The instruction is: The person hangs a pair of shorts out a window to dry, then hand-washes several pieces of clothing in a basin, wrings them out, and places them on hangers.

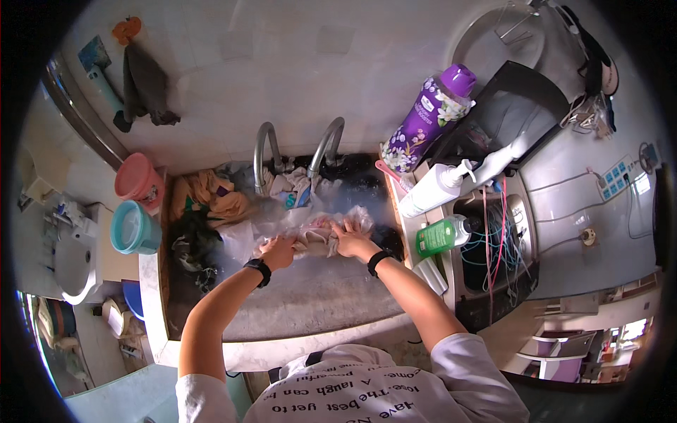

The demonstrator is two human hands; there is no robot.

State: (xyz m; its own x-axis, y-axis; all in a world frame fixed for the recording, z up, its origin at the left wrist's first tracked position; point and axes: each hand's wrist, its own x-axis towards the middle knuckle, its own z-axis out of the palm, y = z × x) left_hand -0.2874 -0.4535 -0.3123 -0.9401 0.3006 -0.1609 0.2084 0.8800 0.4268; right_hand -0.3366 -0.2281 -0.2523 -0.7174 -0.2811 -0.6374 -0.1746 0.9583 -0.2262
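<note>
A wet, pale garment point(316, 240) lies bunched across the middle of the stone sink point(296, 299). My left hand point(278, 252) grips its left part, fingers curled into the cloth. At the garment's other end, my right hand point(352, 241) holds the fabric with its fingers partly bent over it. Each wrist carries a dark band. Just behind my hands are two curved metal taps point(262, 151). To the left in the sink sit an orange-tan garment point(215, 196) and a dark green one point(197, 236). A grey-white cloth point(293, 185) rests near the taps.
On the left rim stand a pink bucket point(137, 185) and a light blue bucket point(132, 229). Right of the sink are a purple bottle point(427, 120), a white pump bottle point(434, 190), a green bottle point(437, 238), a pink brush point(391, 174) and a washing machine with tangled cords point(490, 240).
</note>
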